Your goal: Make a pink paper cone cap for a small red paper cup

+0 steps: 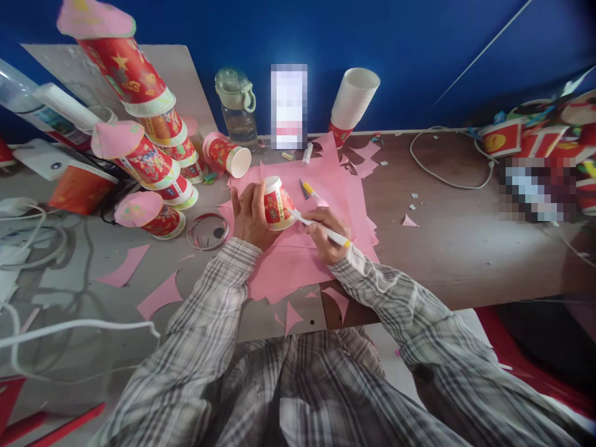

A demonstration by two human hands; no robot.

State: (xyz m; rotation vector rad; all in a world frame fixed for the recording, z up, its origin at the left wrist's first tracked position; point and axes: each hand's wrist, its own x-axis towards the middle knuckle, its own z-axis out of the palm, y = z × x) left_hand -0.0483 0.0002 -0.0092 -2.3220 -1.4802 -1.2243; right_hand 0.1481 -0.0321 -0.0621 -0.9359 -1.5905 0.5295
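Observation:
My left hand [254, 218] is wrapped round the left side of a red paper cup [278, 208] with gold print, turned with its white end up. A white marker [326, 228] with a yellow band at its rear lies in the grip of my right hand [329, 234]. Its tip meets the cup's right side near the lower edge, though I cannot tell if it touches. Beneath both hands spread pink paper sheets [274, 273]. Just beyond the right hand are a yellow-and-grey pen-like piece [307, 189] and a white cap-like piece [308, 154].
Stacked red cups with pink cone tops [149, 124] stand at left, beside a lying cup [228, 155]. A water bottle [236, 105], a lit phone [288, 105] and a white cup stack [354, 99] line the back. Tape roll [208, 232], paper scraps [161, 297] and cables [447, 180] lie around.

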